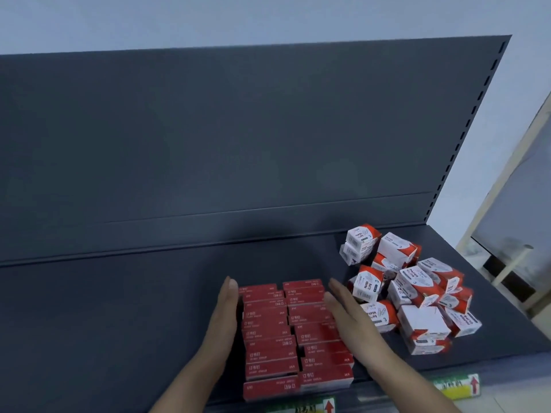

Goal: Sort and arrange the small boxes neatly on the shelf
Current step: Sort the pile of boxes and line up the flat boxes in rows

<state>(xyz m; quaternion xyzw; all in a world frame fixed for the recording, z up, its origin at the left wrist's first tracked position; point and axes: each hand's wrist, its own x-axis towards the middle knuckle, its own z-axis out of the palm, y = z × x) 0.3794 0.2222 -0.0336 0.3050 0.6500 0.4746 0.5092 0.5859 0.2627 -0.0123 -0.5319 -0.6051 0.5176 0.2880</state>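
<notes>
Bracketing a block of flat red cardboard boxes (292, 332): left hand (228, 308) and right hand (343, 308), both held flat, with fingers straight, close together and pointing away from the person toward the rear of the shelf. Neither grasps anything.

- Left hand: palm turned rightward, set against the block's left side.
- Right hand: palm turned leftward along the block's right side, fingers lying at the edge of the right column.
- Forearms: both enter from the bottom edge and converge on the block.
- Red boxes: two columns side by side, running from the front lip toward the back. Each box lies flat, printed face up, with its long axis left to right. The rows are slightly staggered, and some print reads upside down.
- Location: front middle of the dark grey metal shelf (119, 308), below a plain dark back panel (238, 129).
- White-and-red paper-clip cartons (417, 296): a loose heap just beside the right hand, cartons tilted every way.
- Green and yellow price tags (459, 386): fixed on the shelf's front edge.
</notes>
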